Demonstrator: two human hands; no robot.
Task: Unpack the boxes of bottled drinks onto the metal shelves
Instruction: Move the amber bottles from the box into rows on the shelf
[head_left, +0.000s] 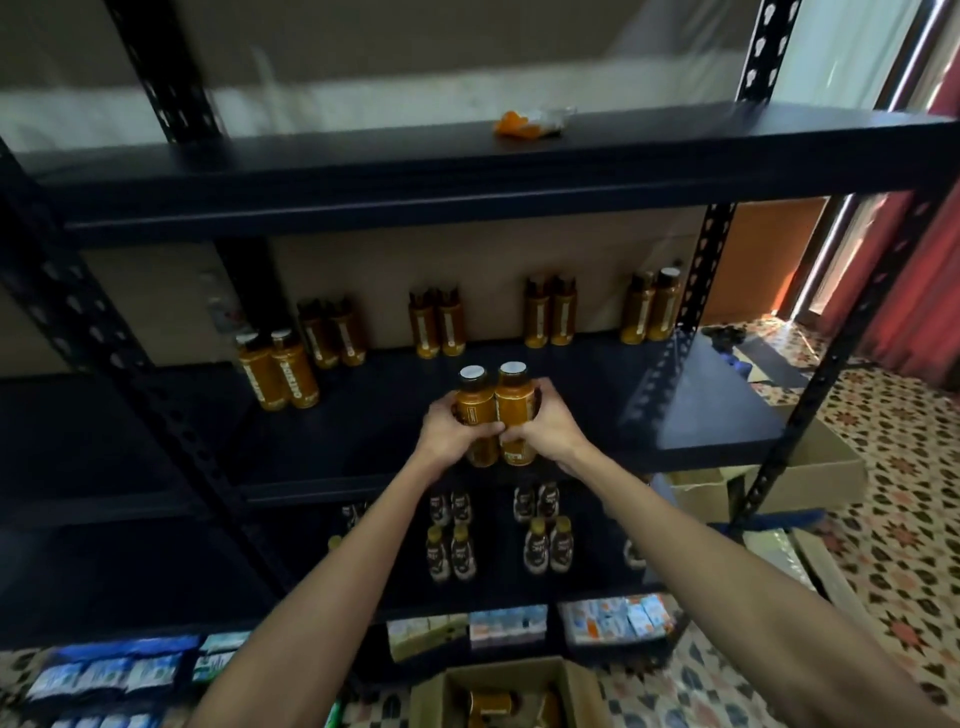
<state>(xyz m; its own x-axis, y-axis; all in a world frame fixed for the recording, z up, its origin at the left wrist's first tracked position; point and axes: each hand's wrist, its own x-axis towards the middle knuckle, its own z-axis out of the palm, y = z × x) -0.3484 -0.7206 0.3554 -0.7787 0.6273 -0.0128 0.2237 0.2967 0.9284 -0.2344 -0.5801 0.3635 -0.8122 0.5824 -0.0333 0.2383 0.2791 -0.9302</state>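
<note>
two orange bottles (478, 408) between left hand (449, 432) and right hand (545, 428)

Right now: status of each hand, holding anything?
Left hand: closed around the left amber white-capped plastic bottle.
Right hand: closed around the right amber white-capped plastic bottle.

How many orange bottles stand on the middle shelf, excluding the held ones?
10 bottles: one pair front left, four pairs along the back. The held bottles may hide more.
</note>
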